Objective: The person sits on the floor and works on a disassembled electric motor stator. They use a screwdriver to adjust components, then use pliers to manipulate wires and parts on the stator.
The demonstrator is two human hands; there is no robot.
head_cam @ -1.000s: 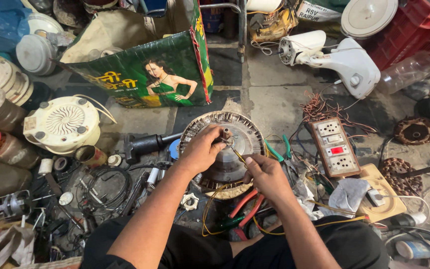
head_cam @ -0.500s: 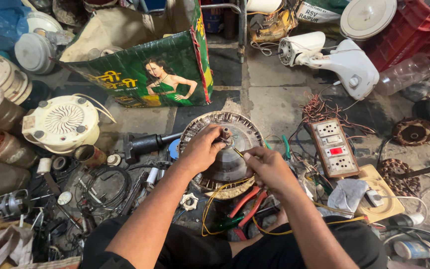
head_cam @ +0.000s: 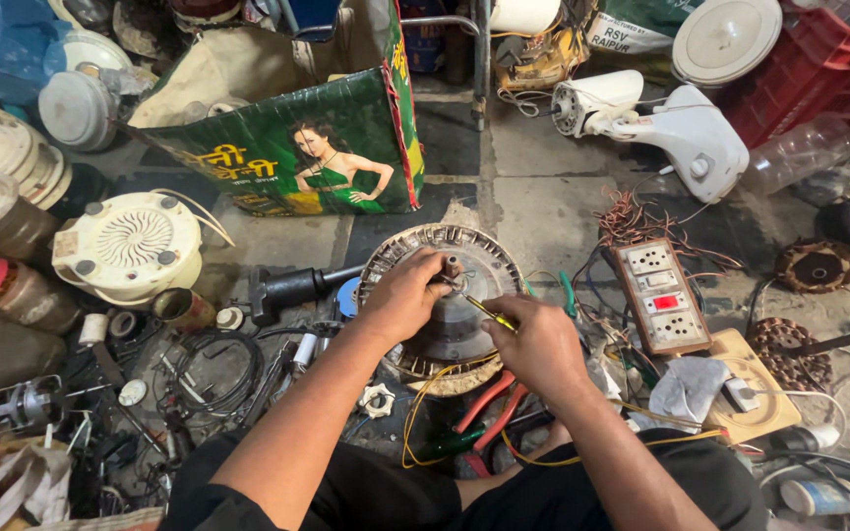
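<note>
Head view: left hand (head_cam: pixel 407 295) grips the round grey metal fan motor (head_cam: pixel 445 300) hub; right hand (head_cam: pixel 540 344) beside it pinches a thin yellow-handled screwdriver (head_cam: pixel 489 314)

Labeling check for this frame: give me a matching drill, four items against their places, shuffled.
Items:
1. motor disc
2. switchboard
3. green bag
4. pliers

Places:
A. upper left, standing open
B. under both hands
C. right of the hands, near copper wire
D. below the disc, red handles

Pairs: 1-B, 2-C, 3-A, 4-D
</note>
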